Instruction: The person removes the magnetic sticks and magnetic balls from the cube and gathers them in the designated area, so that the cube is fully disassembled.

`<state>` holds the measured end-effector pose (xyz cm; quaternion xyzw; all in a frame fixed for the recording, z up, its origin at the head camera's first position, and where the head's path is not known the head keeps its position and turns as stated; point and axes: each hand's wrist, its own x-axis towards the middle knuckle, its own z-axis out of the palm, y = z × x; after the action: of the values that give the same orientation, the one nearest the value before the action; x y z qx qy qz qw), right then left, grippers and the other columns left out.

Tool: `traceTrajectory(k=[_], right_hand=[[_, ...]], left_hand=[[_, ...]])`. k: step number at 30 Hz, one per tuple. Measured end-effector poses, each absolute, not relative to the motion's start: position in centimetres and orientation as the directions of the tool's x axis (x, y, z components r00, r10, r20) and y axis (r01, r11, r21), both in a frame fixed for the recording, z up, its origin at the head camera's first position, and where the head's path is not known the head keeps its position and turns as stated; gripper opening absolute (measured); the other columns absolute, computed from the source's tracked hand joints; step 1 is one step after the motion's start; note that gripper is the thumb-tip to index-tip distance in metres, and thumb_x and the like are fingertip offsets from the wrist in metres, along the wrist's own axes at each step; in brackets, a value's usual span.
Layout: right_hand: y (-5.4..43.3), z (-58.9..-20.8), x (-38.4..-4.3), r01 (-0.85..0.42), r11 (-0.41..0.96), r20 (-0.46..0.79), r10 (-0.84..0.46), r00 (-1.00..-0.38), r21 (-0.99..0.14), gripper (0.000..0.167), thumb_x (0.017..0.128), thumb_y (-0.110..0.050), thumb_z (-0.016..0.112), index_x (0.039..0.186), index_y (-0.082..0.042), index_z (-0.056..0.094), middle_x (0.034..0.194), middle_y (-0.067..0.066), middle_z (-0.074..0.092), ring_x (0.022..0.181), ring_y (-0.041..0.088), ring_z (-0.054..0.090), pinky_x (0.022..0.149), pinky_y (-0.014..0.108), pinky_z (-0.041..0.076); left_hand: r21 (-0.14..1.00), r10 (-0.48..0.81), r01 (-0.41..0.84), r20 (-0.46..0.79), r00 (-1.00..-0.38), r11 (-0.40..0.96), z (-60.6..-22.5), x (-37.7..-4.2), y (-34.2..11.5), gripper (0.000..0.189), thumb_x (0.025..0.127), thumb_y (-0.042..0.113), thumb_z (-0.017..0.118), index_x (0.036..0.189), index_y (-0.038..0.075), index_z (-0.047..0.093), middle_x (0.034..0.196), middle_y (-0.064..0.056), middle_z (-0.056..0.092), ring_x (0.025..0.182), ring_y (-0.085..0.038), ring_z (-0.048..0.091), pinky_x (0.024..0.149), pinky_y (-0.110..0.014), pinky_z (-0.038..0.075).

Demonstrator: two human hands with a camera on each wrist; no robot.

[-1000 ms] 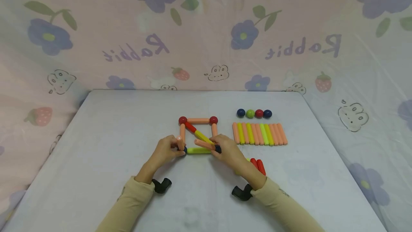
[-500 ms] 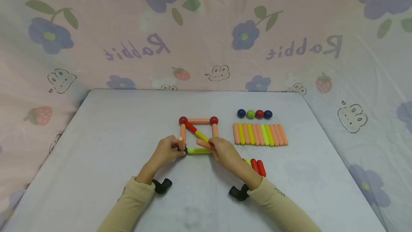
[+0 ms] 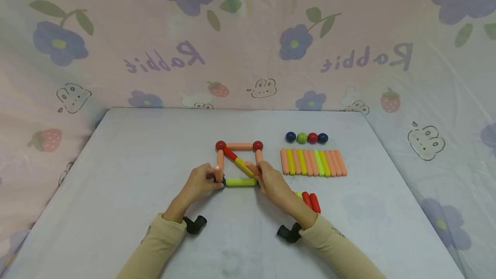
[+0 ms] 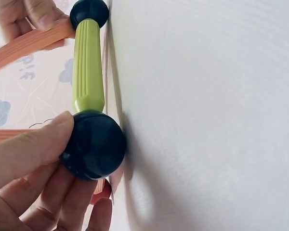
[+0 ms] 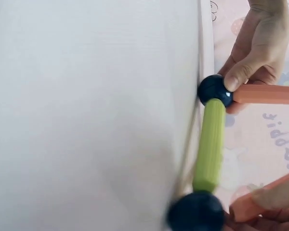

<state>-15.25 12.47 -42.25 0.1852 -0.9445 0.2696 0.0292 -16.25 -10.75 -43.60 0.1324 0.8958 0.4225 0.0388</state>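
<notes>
On the table lies a square frame of sticks and balls. My left hand (image 3: pixel 200 182) pinches the dark blue ball (image 4: pixel 94 147) at its near left corner. From that ball an orange stick (image 5: pixel 267 94) stands up, and a green stick (image 3: pixel 241 182) runs to the other dark blue ball (image 5: pixel 196 211) at the near right corner. Beside this second ball my right hand (image 3: pixel 271 180) grips another orange stick (image 5: pixel 255 204), its end close to the ball. A red stick (image 3: pixel 230 153) and yellow stick (image 3: pixel 244 166) cross the frame diagonally from a red ball (image 3: pixel 221 145).
Right of the frame lies a row of orange, yellow and green sticks (image 3: pixel 314 162). Several loose balls (image 3: pixel 302 137) line up behind it. Nearer, red sticks (image 3: pixel 314 203) lie partly hidden by my right forearm. A printed cloth (image 3: pixel 240 55) hangs behind the table.
The orange stick in my right hand has swung from pointing left over the green stick to a more upright tilt. My left hand keeps its place on the dark blue ball.
</notes>
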Motion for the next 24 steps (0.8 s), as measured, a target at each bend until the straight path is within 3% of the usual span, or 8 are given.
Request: traceTrajectory(k=[6, 12, 24], right_hand=[[12.9, -41.6, -15.5, -0.285, 0.757, 0.109, -0.274, -0.955, -0.589, 0.023, 0.092, -0.002, 0.061, 0.112, 0.001, 0.05, 0.099, 0.014, 0.06, 0.087, 0.021, 0.059, 0.082, 0.035, 0.058], [14.3, -41.4, -15.6, -0.223, 0.702, 0.054, -0.255, -0.966, -0.676, 0.027, 0.093, -0.008, 0.062, 0.116, 0.0, 0.052, 0.102, 0.013, 0.063, 0.091, 0.02, 0.06, 0.084, 0.036, 0.057], [19.5, -40.6, -16.0, -0.184, 0.692, 0.053, -0.206, -0.977, -0.698, 0.03, 0.093, -0.008, 0.061, 0.117, 0.007, 0.054, 0.105, 0.021, 0.064, 0.095, 0.03, 0.064, 0.085, 0.042, 0.057]], left_hand=[[0.765, 0.261, 0.19, 0.03, -0.965, 0.615, -43.6, -16.2, -10.7, 0.012, 0.074, 0.0, 0.079, 0.072, 0.005, 0.068, 0.09, -0.011, 0.064, 0.088, -0.025, 0.067, 0.086, -0.041, 0.055], [0.77, 0.254, 0.169, 0.01, -0.967, 0.615, -43.5, -16.2, -10.6, 0.011, 0.074, 0.0, 0.079, 0.074, 0.005, 0.069, 0.091, -0.012, 0.064, 0.089, -0.024, 0.067, 0.087, -0.042, 0.054], [0.764, 0.248, 0.158, -0.003, -0.969, 0.626, -43.3, -16.1, -10.5, 0.01, 0.074, 0.001, 0.079, 0.074, 0.004, 0.069, 0.09, -0.011, 0.064, 0.089, -0.024, 0.066, 0.087, -0.042, 0.054]])
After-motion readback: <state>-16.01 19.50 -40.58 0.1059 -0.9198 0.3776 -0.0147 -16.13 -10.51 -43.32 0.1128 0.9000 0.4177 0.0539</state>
